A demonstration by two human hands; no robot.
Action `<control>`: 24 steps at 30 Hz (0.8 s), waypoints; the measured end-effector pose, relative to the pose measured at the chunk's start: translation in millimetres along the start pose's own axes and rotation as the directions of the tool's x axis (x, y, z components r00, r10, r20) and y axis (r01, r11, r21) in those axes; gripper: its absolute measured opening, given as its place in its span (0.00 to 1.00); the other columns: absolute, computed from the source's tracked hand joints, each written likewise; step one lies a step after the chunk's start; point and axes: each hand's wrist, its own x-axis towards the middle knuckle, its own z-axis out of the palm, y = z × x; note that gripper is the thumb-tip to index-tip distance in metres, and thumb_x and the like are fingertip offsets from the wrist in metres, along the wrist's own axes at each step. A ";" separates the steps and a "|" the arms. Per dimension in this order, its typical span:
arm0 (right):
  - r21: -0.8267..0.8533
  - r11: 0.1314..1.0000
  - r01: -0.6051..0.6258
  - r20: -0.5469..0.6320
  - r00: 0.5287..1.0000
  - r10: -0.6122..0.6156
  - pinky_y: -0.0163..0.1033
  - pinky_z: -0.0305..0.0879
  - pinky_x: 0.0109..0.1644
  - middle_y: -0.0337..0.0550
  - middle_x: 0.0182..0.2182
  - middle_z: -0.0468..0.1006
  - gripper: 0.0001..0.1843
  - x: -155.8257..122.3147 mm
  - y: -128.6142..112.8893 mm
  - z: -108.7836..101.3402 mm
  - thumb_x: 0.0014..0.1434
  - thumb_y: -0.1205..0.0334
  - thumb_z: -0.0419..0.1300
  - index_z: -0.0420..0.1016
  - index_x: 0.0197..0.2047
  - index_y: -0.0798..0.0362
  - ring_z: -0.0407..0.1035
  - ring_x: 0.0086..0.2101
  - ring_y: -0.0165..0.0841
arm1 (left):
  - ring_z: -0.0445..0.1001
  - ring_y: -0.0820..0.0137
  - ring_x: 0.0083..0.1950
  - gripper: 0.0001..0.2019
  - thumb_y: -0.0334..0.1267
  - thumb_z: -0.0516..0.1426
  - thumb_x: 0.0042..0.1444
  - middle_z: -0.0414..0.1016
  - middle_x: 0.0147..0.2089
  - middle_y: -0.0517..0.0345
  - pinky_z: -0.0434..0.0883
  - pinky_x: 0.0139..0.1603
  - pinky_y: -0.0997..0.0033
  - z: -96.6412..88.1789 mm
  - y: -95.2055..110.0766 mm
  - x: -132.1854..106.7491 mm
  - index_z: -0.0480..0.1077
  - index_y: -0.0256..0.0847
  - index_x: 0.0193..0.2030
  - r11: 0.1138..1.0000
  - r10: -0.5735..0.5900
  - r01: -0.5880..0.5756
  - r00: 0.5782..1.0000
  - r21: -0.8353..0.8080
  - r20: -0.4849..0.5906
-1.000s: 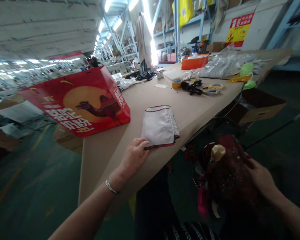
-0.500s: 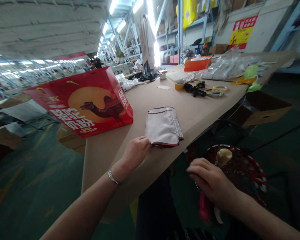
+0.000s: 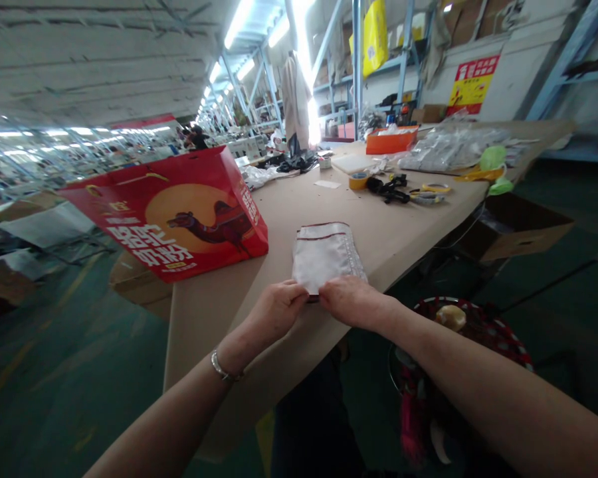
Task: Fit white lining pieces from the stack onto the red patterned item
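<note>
Fingers [image 3: 298, 294] of the left hand [image 3: 272, 310] pinch the near edge of a white cloth stack [image 3: 323, 259] trimmed in dark red; those of the right hand [image 3: 351, 300] curl over the same edge just beside, whether gripping or only pressing I cannot tell. The stack lies on the brown table [image 3: 289, 206], right of the red paper bag [image 3: 179, 219]. Beyond the bag, farther right, sits a yellow tape roll [image 3: 359, 181].
</note>
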 end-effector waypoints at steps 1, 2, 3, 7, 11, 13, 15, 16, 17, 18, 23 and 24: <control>0.008 1.000 -0.013 0.017 1.000 0.013 0.42 0.67 0.38 0.56 0.35 0.80 0.18 -0.2 0.6 1.5 0.62 0.62 0.48 0.79 0.39 0.57 0.75 0.37 0.44 | 0.69 0.74 0.29 0.12 0.29 0.51 0.58 0.71 0.28 0.58 0.62 0.31 0.76 1.8 0.6 -0.7 0.72 0.37 0.26 1.000 -0.005 0.005 1.000 0.009 0.008; 0.005 1.000 -0.024 0.022 0.999 0.024 0.42 0.67 0.39 0.56 0.35 0.80 0.17 -0.4 1.3 2.8 0.62 0.61 0.49 0.79 0.39 0.57 0.75 0.38 0.44 | 0.69 0.74 0.30 0.11 0.29 0.51 0.57 0.72 0.29 0.58 0.63 0.32 0.76 3.8 1.1 -1.2 0.72 0.38 0.27 1.000 -0.012 0.012 1.000 0.020 0.012; -0.006 1.000 -0.028 0.028 0.999 0.028 0.42 0.67 0.39 0.56 0.35 0.80 0.16 -0.9 2.1 3.9 0.61 0.62 0.50 0.79 0.39 0.57 0.75 0.38 0.44 | 0.70 0.73 0.31 0.11 0.28 0.51 0.56 0.73 0.30 0.57 0.64 0.33 0.75 5.7 1.6 -1.7 0.72 0.38 0.28 0.999 -0.020 0.020 1.000 0.034 0.013; -0.079 0.997 0.008 -0.053 0.999 -0.013 0.42 0.67 0.40 0.55 0.37 0.78 0.12 -7.3 5.7 6.8 0.59 0.67 0.51 0.76 0.38 0.57 0.74 0.39 0.43 | 0.71 0.70 0.33 0.09 0.26 0.52 0.53 0.72 0.32 0.56 0.65 0.35 0.73 8.4 6.1 -4.5 0.72 0.39 0.29 0.985 -0.070 0.073 0.997 0.157 -0.025; -0.091 0.989 -0.118 -0.205 0.974 0.097 0.40 0.66 0.40 0.52 0.42 0.75 0.13 -21.8 17.3 7.9 0.57 0.71 0.50 0.71 0.43 0.54 0.72 0.41 0.41 | 0.69 0.68 0.34 0.08 0.28 0.51 0.54 0.70 0.32 0.55 0.65 0.36 0.71 1.2 16.0 -10.1 0.68 0.40 0.28 0.965 -0.054 0.093 0.986 0.245 -0.160; -0.044 0.971 -0.236 -0.214 0.951 0.221 0.40 0.66 0.39 0.51 0.41 0.75 0.12 -33.5 25.9 6.4 0.58 0.69 0.51 0.70 0.44 0.53 0.73 0.39 0.41 | 0.70 0.67 0.38 0.07 0.27 0.51 0.53 0.70 0.36 0.54 0.66 0.39 0.69 0.6 20.5 -13.9 0.68 0.40 0.31 0.966 -0.039 0.095 0.972 0.239 -0.230; 0.066 0.948 -0.312 -0.251 0.914 0.318 0.41 0.66 0.40 0.50 0.39 0.76 0.14 -49.9 33.4 6.2 0.59 0.67 0.51 0.69 0.48 0.54 0.73 0.37 0.40 | 0.70 0.66 0.38 0.06 0.27 0.52 0.50 0.70 0.37 0.54 0.67 0.39 0.68 6.5 24.8 -17.9 0.68 0.40 0.32 0.973 -0.084 0.138 0.959 0.187 -0.271; 0.139 0.943 -0.303 -0.293 0.897 0.331 0.41 0.66 0.43 0.50 0.40 0.77 0.16 -59.9 36.0 8.2 0.59 0.67 0.50 0.69 0.50 0.54 0.73 0.39 0.39 | 0.69 0.67 0.35 0.05 0.28 0.53 0.49 0.70 0.34 0.55 0.67 0.37 0.68 12.0 27.8 -19.9 0.68 0.40 0.31 0.977 -0.139 0.178 0.950 0.120 -0.281; 0.208 0.943 -0.260 -0.343 0.883 0.320 0.41 0.65 0.45 0.49 0.41 0.77 0.17 -71.0 37.5 12.6 0.59 0.69 0.49 0.68 0.51 0.54 0.73 0.40 0.38 | 0.68 0.69 0.31 0.04 0.29 0.53 0.49 0.68 0.30 0.58 0.66 0.34 0.70 18.7 31.9 -21.8 0.67 0.40 0.29 0.975 -0.209 0.220 0.936 0.008 -0.282; 0.264 0.943 -0.201 -0.388 0.874 0.294 0.40 0.64 0.47 0.48 0.42 0.77 0.18 -82.9 37.9 19.7 0.58 0.71 0.49 0.68 0.51 0.54 0.72 0.42 0.37 | 0.66 0.71 0.28 0.03 0.30 0.54 0.50 0.66 0.26 0.60 0.65 0.30 0.71 26.2 37.7 -23.8 0.66 0.40 0.28 0.955 -0.290 0.257 0.919 -0.151 -0.268; 0.450 0.886 -0.111 -0.276 0.926 0.257 0.40 0.65 0.41 0.47 0.34 0.77 0.16 -138.4 27.9 82.3 0.58 0.72 0.46 0.73 0.41 0.54 0.71 0.36 0.37 | 0.69 0.73 0.25 0.08 0.40 0.60 0.50 0.70 0.27 0.62 0.69 0.21 0.75 61.8 87.0 -31.2 0.66 0.40 0.32 0.283 -0.599 0.231 0.800 -0.931 0.017; 0.541 0.832 -0.119 -0.222 0.935 0.277 0.39 0.65 0.39 0.46 0.32 0.77 0.15 -146.3 25.4 93.2 0.59 0.70 0.46 0.74 0.38 0.53 0.71 0.34 0.36 | 0.71 0.73 0.26 0.10 0.41 0.62 0.48 0.71 0.28 0.62 0.70 0.22 0.75 68.4 97.1 -31.6 0.66 0.40 0.33 0.121 -0.611 0.227 0.784 -0.966 0.108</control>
